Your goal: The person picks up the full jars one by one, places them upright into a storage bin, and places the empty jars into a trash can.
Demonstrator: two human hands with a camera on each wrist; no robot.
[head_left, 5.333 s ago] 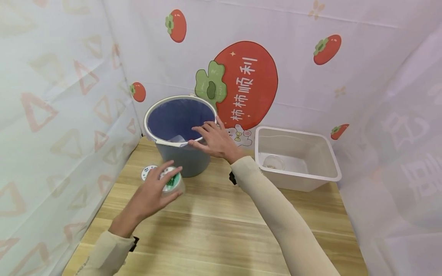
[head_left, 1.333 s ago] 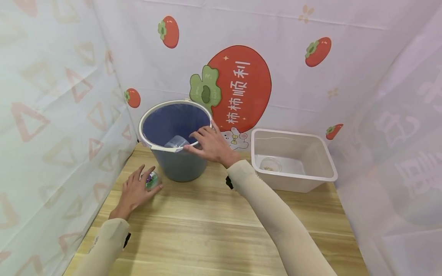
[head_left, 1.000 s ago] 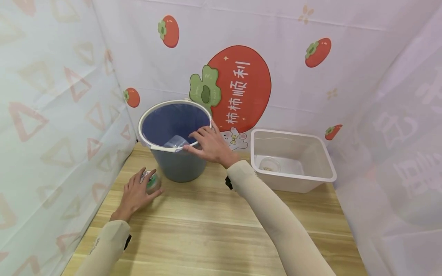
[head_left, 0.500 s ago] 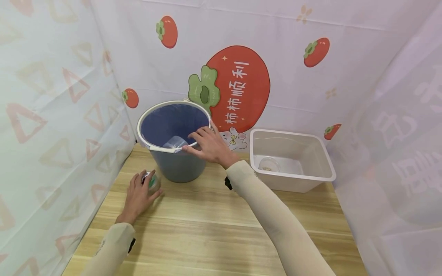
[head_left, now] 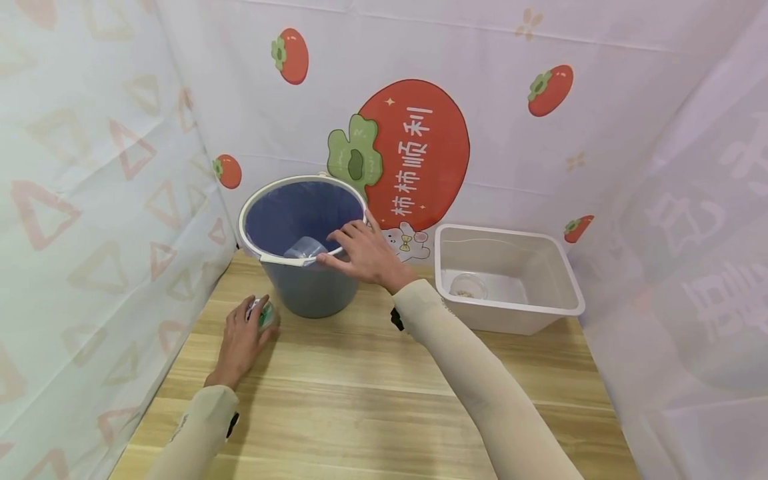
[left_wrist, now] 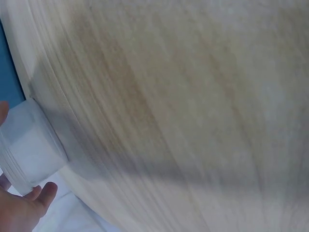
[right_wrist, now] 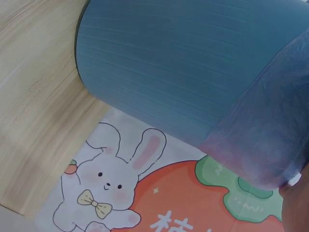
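In the head view my left hand (head_left: pixel 240 343) holds a clear round plastic tub (head_left: pixel 268 316) with a green-and-white printed lid. In the left wrist view the tub (left_wrist: pixel 36 145) has its base on the wooden table, and my fingertips reach round its lidded end. My right hand (head_left: pixel 369 257) grips the near-right part of the white rim of a blue-grey trash can (head_left: pixel 315 293), fingers over the inside and thumb in front. A clear plastic liner (right_wrist: pixel 270 116) hangs down outside the can. Inside it lies a clear plastic container (head_left: pixel 305 247).
Right of the trash can stands a white rectangular basin (head_left: pixel 510 308), holding a small clear round container (head_left: pixel 469 285) with little bits in it. Printed cloth walls (head_left: pixel 510 167) enclose the wooden table (head_left: pixel 372 400) at the back and both sides.
Over five seconds my left hand has moved left and nearer the table's left side with the tub, lowering it onto the table. My right hand has kept its place on the can's rim.
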